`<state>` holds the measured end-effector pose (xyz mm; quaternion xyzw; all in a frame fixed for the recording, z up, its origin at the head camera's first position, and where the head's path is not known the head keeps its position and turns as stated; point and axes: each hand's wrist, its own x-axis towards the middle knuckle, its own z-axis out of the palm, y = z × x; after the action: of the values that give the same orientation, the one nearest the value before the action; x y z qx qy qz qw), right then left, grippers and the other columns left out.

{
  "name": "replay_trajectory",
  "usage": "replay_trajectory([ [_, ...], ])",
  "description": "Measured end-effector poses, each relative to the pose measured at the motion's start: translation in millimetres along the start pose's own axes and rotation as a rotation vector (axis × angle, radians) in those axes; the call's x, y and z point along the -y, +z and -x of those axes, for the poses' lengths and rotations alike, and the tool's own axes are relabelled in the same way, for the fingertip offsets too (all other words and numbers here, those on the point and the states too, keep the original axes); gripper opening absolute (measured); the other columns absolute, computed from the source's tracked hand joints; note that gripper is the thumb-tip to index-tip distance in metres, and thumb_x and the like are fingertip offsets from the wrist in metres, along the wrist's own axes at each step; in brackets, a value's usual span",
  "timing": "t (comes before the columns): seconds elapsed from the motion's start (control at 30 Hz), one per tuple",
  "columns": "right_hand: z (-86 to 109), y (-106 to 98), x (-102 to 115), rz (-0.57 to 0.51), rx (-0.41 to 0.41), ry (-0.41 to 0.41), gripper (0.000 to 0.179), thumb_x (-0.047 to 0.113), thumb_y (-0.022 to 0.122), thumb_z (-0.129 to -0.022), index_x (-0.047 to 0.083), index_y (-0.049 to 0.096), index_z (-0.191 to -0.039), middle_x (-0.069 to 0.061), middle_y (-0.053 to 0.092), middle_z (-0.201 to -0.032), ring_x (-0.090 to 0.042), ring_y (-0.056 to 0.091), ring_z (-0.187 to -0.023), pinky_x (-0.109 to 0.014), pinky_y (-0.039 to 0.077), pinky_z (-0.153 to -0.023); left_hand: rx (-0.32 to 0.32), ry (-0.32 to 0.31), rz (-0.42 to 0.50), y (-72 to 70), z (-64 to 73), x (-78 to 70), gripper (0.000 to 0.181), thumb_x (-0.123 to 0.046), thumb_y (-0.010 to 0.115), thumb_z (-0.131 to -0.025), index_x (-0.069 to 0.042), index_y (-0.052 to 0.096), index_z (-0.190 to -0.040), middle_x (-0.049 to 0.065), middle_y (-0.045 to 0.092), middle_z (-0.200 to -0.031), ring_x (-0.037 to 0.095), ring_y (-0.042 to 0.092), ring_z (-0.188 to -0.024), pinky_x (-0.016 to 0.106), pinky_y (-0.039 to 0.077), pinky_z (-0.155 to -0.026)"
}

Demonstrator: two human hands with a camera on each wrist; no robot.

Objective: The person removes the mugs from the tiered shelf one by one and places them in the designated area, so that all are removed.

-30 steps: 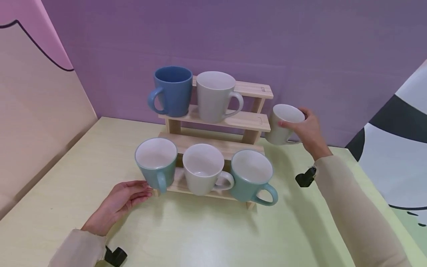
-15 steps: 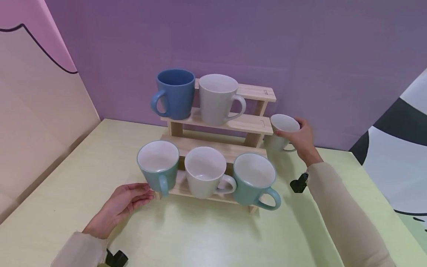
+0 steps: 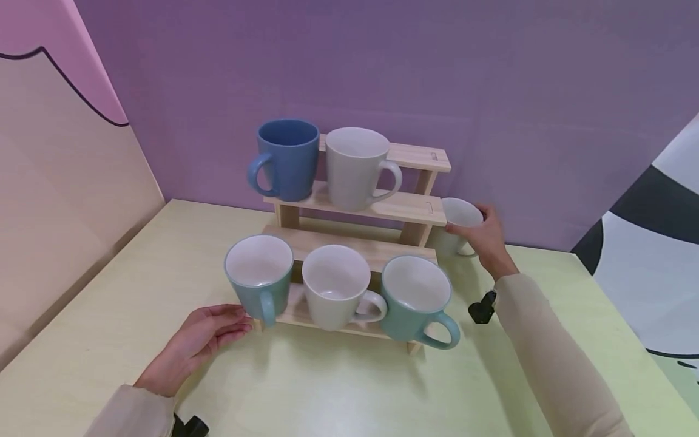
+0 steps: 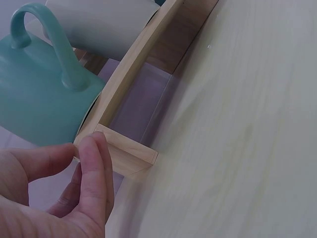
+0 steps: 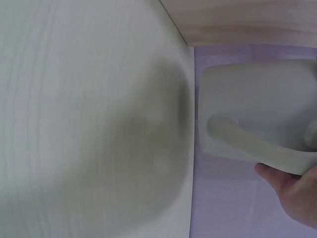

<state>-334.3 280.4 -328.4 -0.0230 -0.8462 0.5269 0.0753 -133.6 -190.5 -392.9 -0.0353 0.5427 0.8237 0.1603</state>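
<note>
I see right hand [image 3: 485, 238], right of centre, gripping white mug [image 5: 262, 104]; left hand [image 3: 195, 338], lower left, pinching wooden rack [image 3: 377, 250].

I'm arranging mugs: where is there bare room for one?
Free: pale tabletop before the light wooden stepped stand, and left of it to the beige wall; its second-lowest tier's visible strip. Crowded: its lowest tier, bearing left teal mug, white mug, right teal mug; left front corner by the left grip; right side where the right grip holds a pale mug.
</note>
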Motion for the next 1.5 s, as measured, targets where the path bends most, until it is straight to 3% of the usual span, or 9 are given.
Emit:
replay_trajectory([
  [0.4,1.0,2.4,-9.1,0.010,-0.004,0.007,0.093,0.025,0.078,-0.080,0.002,0.018,-0.148,-0.022,0.029,-0.148,-0.039,0.033,-0.132,-0.056,0.034,-0.111,0.016,0.004,-0.015,0.6,-3.4,1.2,0.019,-0.002,0.053,-0.096,-0.012,0.068,-0.090,0.000,0.073,-0.084,0.011,0.070,-0.078,0.019,0.058,-0.075],
  [1.1,4.9,2.2,-19.2,0.021,-0.006,0.041,0.094,0.022,0.077,-0.080,0.005,0.016,-0.149,-0.022,0.027,-0.151,-0.042,0.031,-0.134,-0.060,0.031,-0.111,0.036,0.005,-0.019,0.4,-3.1,0.2,0.018,-0.002,0.052,-0.096,-0.011,0.067,-0.090,0.000,0.072,-0.084,0.010,0.070,-0.078,0.018,0.058,-0.075],
  [1.5,5.9,-1.5,-12.9,0.078,0.024,0.016,0.096,0.026,0.076,-0.081,0.002,0.012,-0.149,-0.025,0.026,-0.150,-0.043,0.032,-0.133,-0.059,0.032,-0.110,-0.015,0.000,-0.071,5.8,-3.9,-2.6,0.017,-0.003,0.053,-0.095,-0.012,0.067,-0.090,-0.001,0.072,-0.083,0.010,0.070,-0.077,0.019,0.058,-0.076],
])
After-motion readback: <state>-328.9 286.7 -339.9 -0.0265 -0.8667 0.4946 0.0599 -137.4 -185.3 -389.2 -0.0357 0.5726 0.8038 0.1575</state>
